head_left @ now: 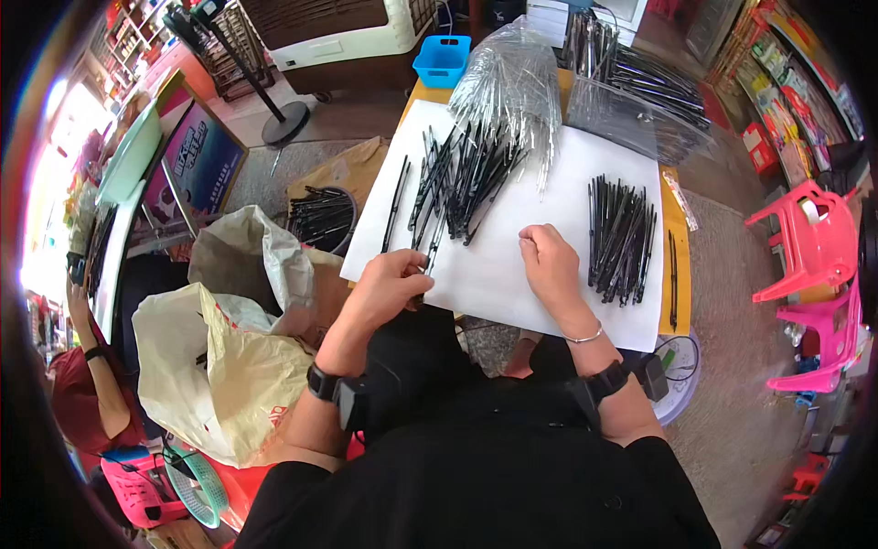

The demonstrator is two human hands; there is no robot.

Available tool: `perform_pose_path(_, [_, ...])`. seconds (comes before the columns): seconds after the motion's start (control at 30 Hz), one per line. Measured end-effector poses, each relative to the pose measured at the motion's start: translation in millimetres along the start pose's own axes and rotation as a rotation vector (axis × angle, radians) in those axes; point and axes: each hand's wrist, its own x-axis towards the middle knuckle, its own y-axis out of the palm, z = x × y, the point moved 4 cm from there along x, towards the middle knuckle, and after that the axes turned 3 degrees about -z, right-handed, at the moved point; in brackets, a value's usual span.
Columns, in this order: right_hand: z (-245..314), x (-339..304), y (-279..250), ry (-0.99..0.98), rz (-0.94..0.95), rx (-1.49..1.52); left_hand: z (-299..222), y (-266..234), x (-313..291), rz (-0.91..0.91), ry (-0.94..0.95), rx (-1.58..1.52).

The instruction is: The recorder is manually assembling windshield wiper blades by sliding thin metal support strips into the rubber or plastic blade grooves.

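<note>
A white board [512, 265] lies on the table in front of me. My left hand [389, 288] is at its near left edge, with thumb and fingers pinched on a thin black stick [435, 249] that points away from me. Beyond that hand is a loose pile of similar black sticks [471, 174], and a single stick [396, 203] lies to its left. My right hand [552, 272] hovers over or rests on the board's near middle; its fingers are curled in, and nothing shows in them. Right of it lies a neater bundle of black sticks [622, 240].
A clear plastic bag of sticks [508, 78] is at the far edge, beside more bagged sticks [654, 87] and a blue basket [443, 60]. Left stand a bin of sticks [322, 220] and open sacks [215, 366]. Pink stools [809, 240] stand right. Another person's arm [96, 366] is far left.
</note>
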Motion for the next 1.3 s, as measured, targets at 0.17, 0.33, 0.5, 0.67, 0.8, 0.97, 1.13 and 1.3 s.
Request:
perform_pose_path(0.17, [0, 0, -3, 0.046, 0.007, 0.034, -9, -8, -16, 0.020, 0.001, -0.399])
perform_pose_path(0.33, [7, 3, 1, 0.231, 0.094, 0.428, -5, 25, 12, -0.169, 0.276, 0.059])
perform_pose_path(0.5, [16, 6, 14, 0.347, 0.073, 0.518, -24, 73, 26, -0.291, 0.609, 0.513])
perform_pose_path(0.67, [3, 10, 9, 0.479, 0.040, 0.502, -28, 92, 35, -0.271, 0.713, 0.521])
perform_pose_path(0.8, [8, 8, 7, 0.549, 0.013, 0.527, -29, 95, 40, -0.241, 0.703, 0.497])
perform_pose_path(0.97, [-3, 15, 7, 0.575, 0.018, 0.640, -26, 95, 54, 0.023, 0.390, 0.113])
perform_pose_path(1.13, [-5, 31, 4, 0.631, -0.054, 0.776, -17, 95, 69, 0.058, 0.198, -0.384])
perform_pose_path(1.3, [-38, 73, 10, 0.192, -0.213, -0.340, -4, 97, 83, -0.031, 0.247, -0.523])
